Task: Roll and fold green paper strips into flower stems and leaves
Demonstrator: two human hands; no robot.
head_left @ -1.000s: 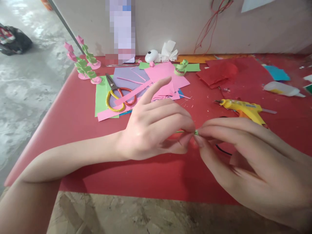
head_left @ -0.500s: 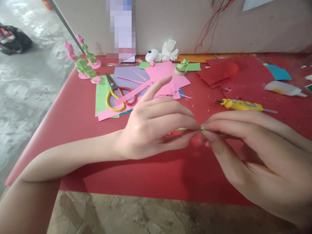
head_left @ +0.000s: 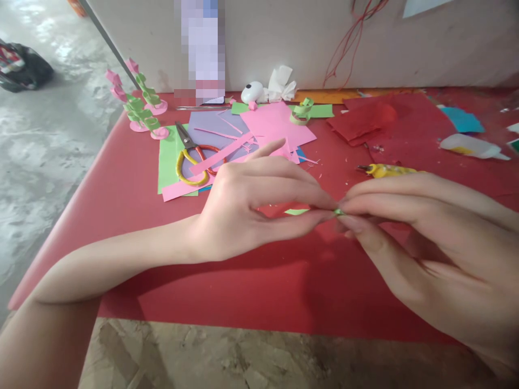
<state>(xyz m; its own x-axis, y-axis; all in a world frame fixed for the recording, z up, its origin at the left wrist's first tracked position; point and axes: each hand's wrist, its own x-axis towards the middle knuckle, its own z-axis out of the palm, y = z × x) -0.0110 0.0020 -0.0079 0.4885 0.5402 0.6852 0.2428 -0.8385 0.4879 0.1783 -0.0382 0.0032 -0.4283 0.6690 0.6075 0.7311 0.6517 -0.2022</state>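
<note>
Head view: the left hand [head_left: 247, 208] and right hand [head_left: 425, 237] meet fingertip to fingertip above the red table [head_left: 121, 216]. Between them sits a small green paper strip [head_left: 337, 212], pinched on both sides; only its tip and a short length under the left fingers [head_left: 298, 212] show. Both hands are closed in a fine pinch on the strip, thumb against the first fingers. The left index finger is raised and extended, clear of the grip.

To work the strip well, it seems best to keep the pinch close to the end, hold tension even between both hands, and turn in small increments so that the paper does not kink or slip.

Left forearm lies across the table edge, wrist straight, back of the hand up. Right hand enters from the lower right, fingers extended toward the left.

Behind the hands: glue gun [head_left: 383, 170], partly hidden by the right fingers; scissors [head_left: 194, 156] on coloured paper sheets [head_left: 275, 127]; a glue bottle [head_left: 470, 147]; paper flowers [head_left: 140, 105] at the far left corner.
</note>
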